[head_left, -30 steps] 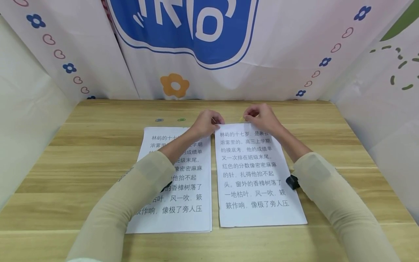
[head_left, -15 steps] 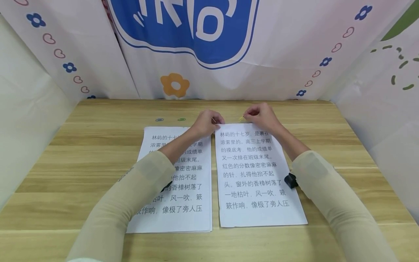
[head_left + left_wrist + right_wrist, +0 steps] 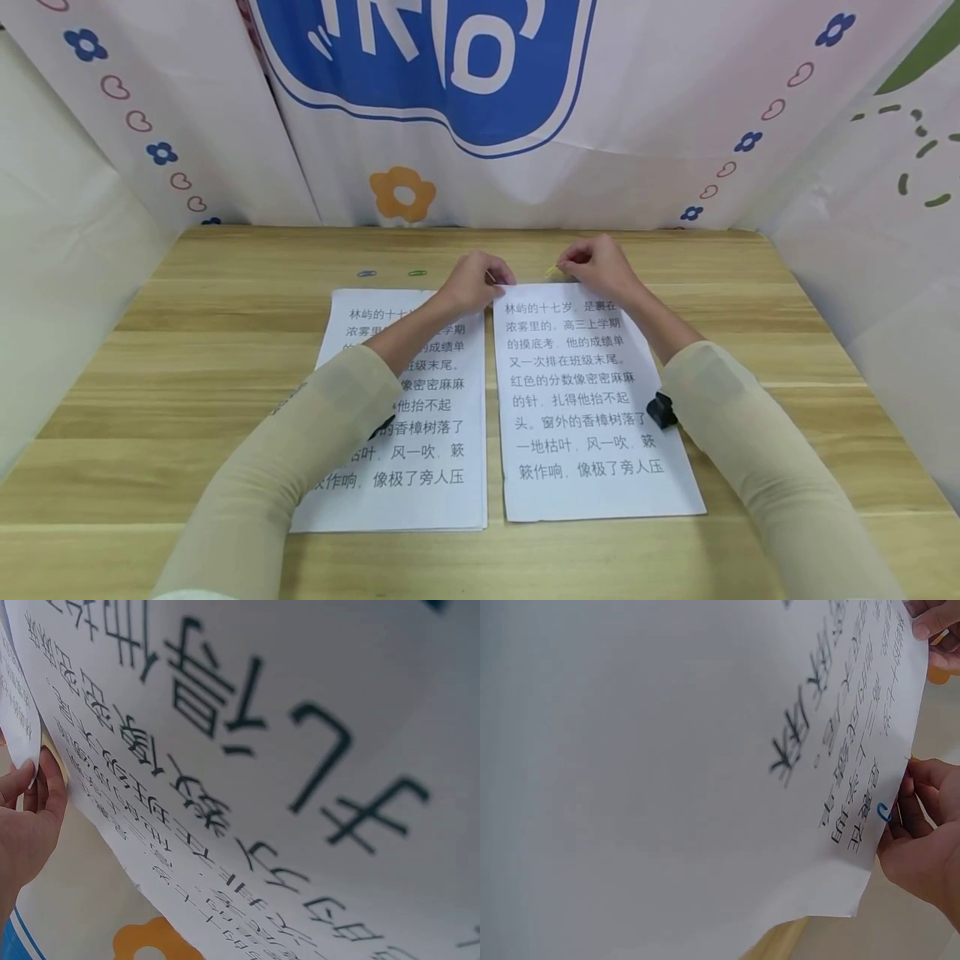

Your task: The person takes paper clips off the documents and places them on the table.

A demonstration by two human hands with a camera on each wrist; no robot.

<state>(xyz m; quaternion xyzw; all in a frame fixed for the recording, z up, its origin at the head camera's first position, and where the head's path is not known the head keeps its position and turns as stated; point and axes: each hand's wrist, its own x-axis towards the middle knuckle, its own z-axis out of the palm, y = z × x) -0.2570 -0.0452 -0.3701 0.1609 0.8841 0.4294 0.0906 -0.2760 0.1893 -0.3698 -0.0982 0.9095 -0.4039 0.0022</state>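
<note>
In the head view my left hand (image 3: 474,282) pinches the top left corner of the right-hand printed paper (image 3: 577,492). The left wrist view shows thumb and fingers (image 3: 51,784) gripping that corner. My right hand (image 3: 600,265) is at the top edge, pinching a small yellow paper clip (image 3: 553,270) just beyond the paper. In the right wrist view a blue paper clip (image 3: 884,812) sits on the paper's edge beside the right hand (image 3: 926,832). The right hand hides that clip from the head view.
Another printed paper stack (image 3: 420,508) lies to the left, partly under the left forearm. Behind it on the wooden table (image 3: 210,350) lie a blue paper clip (image 3: 367,273) and a green paper clip (image 3: 417,272). A printed white curtain (image 3: 510,192) closes off the back.
My right forearm has swung slightly inward to the left, while the right fingers shift a little with the yellow paper clip. The left hand keeps its grip on the paper.
</note>
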